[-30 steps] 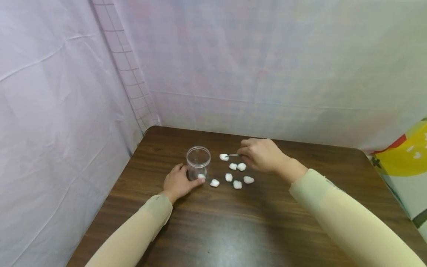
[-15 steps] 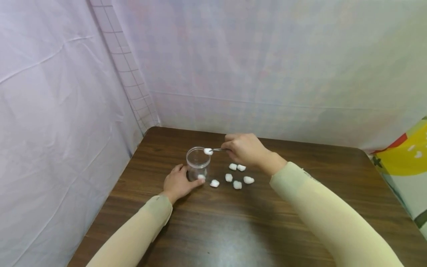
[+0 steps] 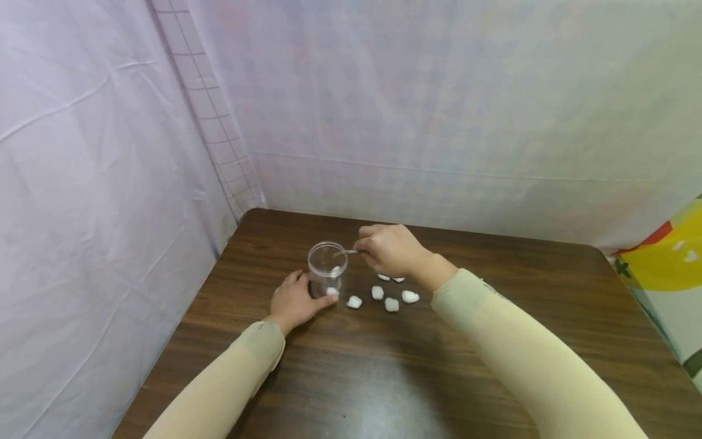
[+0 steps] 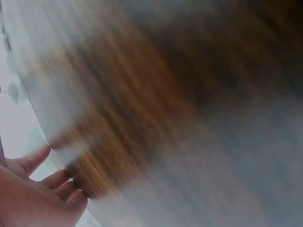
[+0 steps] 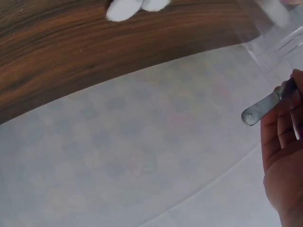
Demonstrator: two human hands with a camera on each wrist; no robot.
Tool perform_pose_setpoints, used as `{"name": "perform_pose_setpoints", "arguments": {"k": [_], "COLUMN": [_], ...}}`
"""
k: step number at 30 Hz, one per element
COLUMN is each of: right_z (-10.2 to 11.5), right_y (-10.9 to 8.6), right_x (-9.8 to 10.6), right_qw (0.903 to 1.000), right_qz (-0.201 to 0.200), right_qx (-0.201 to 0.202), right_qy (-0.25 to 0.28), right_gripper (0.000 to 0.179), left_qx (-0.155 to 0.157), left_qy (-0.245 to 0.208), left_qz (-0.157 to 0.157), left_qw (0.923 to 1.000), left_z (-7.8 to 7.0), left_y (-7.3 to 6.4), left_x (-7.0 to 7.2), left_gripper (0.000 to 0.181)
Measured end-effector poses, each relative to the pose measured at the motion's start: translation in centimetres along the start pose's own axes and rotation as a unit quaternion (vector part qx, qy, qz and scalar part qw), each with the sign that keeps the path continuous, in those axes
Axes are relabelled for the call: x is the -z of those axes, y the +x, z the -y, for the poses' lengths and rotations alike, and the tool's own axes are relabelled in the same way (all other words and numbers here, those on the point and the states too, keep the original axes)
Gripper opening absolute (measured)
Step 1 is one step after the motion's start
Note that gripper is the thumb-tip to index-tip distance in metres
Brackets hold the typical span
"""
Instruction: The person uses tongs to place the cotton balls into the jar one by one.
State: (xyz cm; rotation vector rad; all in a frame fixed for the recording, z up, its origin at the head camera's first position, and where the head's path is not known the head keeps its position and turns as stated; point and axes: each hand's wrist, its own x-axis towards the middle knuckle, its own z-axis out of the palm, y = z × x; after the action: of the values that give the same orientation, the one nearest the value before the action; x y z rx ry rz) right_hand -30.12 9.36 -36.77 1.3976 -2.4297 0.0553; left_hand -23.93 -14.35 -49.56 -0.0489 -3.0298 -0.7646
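A clear plastic jar point(image 3: 327, 268) stands upright on the table, with white cotton balls inside, one low by the thumb and another cotton ball point(image 3: 336, 270) higher up. My left hand point(image 3: 296, 300) grips the jar low on its left side, thumb across the front. In the left wrist view that hand point(image 4: 47, 194) shows at the lower left edge. My right hand point(image 3: 392, 249) pinches metal tweezers point(image 3: 349, 252), whose tips reach over the jar's rim. The right wrist view shows the rounded end of the tweezers point(image 5: 260, 109) jutting from the fingers.
Several more cotton balls lie right of the jar, among them one cotton ball point(image 3: 354, 302) close by and another point(image 3: 410, 297) farther right. Two are partly hidden behind the right hand. The brown wooden table point(image 3: 340, 366) meets a pale curtain point(image 3: 439, 122) at its far edge.
My right hand has carried a cotton ball left from the table to the jar with the tweezers. That ball is now inside the jar, below the tips. The left hand keeps its place.
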Motion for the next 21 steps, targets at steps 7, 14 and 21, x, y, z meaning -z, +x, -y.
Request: {"name": "perform_pose_setpoints", "arguments": {"k": [7, 14, 21], "right_z": [-0.2, -0.9, -1.8], "right_y": [-0.2, -1.4, -4.4], "right_x": [0.0, 0.6, -0.1], "right_qw": [1.0, 1.0, 0.9998], "right_qz": [-0.005, -0.005, -0.011], "right_qx": [0.002, -0.001, -0.015], "right_qy": [-0.007, -0.006, -0.007], "right_gripper": [0.017, 0.018, 0.016], "left_qx": [-0.003, -0.003, -0.002], "left_qy": [-0.004, -0.009, -0.008], "left_qz": [-0.001, 0.0, 0.0], "left_qw": [1.0, 1.0, 1.0], "left_z": [0.0, -0.1, -0.1], "left_y": [-0.1, -0.2, -0.2], "left_x": [0.1, 0.3, 0.3], "left_gripper": [0.09, 0.09, 0.089]}}
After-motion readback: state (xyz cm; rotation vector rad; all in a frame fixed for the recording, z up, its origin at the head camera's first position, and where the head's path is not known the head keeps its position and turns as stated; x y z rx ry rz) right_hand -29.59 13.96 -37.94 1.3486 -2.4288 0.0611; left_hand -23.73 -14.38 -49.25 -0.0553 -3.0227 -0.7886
